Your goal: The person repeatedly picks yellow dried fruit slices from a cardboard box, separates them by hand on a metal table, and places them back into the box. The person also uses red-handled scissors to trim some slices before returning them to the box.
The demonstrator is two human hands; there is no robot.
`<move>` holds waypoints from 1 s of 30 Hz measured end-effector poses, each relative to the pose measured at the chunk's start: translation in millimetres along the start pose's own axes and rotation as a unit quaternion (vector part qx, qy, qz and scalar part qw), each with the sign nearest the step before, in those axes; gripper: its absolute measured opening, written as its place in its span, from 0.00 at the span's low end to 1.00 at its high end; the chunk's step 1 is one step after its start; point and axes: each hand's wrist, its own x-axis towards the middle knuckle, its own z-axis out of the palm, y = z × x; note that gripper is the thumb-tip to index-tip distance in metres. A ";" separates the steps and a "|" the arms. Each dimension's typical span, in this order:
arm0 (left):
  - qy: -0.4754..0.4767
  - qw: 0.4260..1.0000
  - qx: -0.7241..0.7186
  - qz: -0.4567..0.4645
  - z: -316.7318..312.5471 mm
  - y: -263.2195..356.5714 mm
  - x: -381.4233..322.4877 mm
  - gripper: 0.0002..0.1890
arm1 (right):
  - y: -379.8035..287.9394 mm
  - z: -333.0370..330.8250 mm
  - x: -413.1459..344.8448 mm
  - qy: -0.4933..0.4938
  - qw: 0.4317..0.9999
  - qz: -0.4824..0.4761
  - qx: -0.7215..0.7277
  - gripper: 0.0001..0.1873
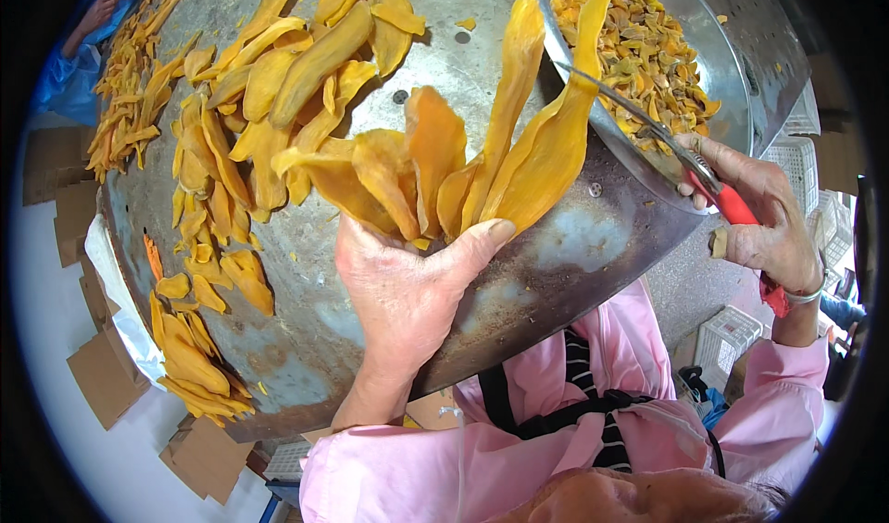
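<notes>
My left hand [417, 273] holds a fan of flat, yellow-orange dried slices [535, 168], probably mango or sweet potato, above the metal table. My right hand [764, 217] grips red-handled scissors [736, 203]. The scissor blades reach left across the narrow upper part of the rightmost slice, over the rim of a round metal bowl [740, 57]. Small cut pieces [646, 50] lie in that bowl. Left of my left hand, loose slices [305, 71] are heaped on the table, with a smaller pile [191, 363] near its lower left edge.
The worn metal table [576, 238] ends just in front of my body. Thin strips [132, 99] are heaped at its far left, beside another person's hand [101, 12] and blue sleeve. White plastic crates [726, 335] stand on the right, and cardboard pieces [107, 377] lie on the left floor.
</notes>
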 end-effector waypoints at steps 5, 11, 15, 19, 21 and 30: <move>-0.017 0.999 0.019 0.044 9.4 6.9 15.1 0.30 | -11.1 -5.8 1.7 -0.024 0.998 0.048 -0.014 0.45; -0.089 0.989 -0.114 0.040 25.2 10.7 42.0 0.31 | 3.5 -16.5 4.3 0.038 0.994 0.005 -0.103 0.42; -0.126 0.985 -0.116 -0.008 31.9 13.3 51.0 0.31 | 13.4 -18.4 5.9 0.071 0.989 0.014 -0.131 0.40; -0.130 0.978 -0.159 -0.023 36.9 7.3 55.5 0.31 | 6.9 -17.3 11.0 0.047 0.993 0.062 -0.089 0.35; -0.130 0.974 -0.182 -0.030 37.7 2.1 54.5 0.32 | 4.3 -18.4 12.2 0.034 0.993 0.102 -0.058 0.32; 0.045 0.969 -0.215 -0.108 -31.4 -13.8 -1.4 0.33 | 65.4 -38.5 71.1 0.130 0.916 -0.105 -0.366 0.39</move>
